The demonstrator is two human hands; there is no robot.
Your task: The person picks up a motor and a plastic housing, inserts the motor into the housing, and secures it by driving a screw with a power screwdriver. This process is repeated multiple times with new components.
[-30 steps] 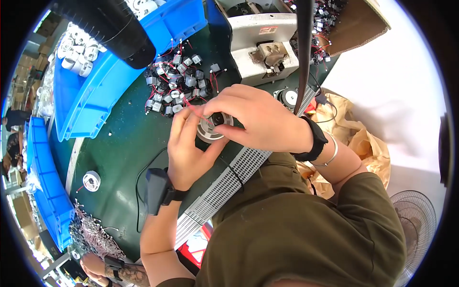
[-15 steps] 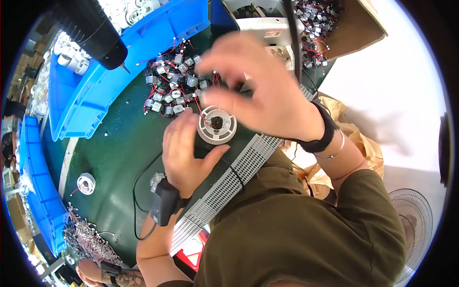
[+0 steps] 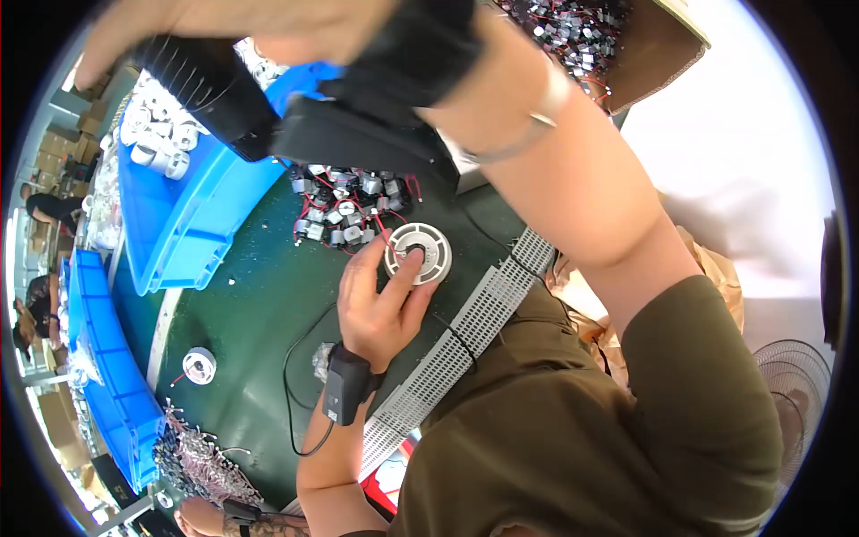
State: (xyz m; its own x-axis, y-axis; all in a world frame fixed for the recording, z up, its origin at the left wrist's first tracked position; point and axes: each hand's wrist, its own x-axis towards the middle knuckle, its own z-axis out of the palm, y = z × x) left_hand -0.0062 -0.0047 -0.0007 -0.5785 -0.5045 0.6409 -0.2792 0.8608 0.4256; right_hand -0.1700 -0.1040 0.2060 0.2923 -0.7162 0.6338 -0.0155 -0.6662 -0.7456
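My left hand holds a white round plastic housing on the green table, with its fingers at the rim and one fingertip on the small dark motor at its centre. Red wires come out of the housing beside the fingers. At the upper left my right hand, smeared by motion, is over a black electric screwdriver that points down and to the right. Whether its fingers close round the tool cannot be made out. A heap of small silver motors with red wires lies beyond the housing.
Blue bins with white plastic parts stand at the left. Another white housing and a bundle of wires lie on the table. A perforated grey strip runs along the near edge. A co-worker's hand shows at lower left.
My right hand has swung up and left from above the housing to the screwdriver. My left hand has closed on the housing, a fingertip now at its centre. The view has shifted slightly.
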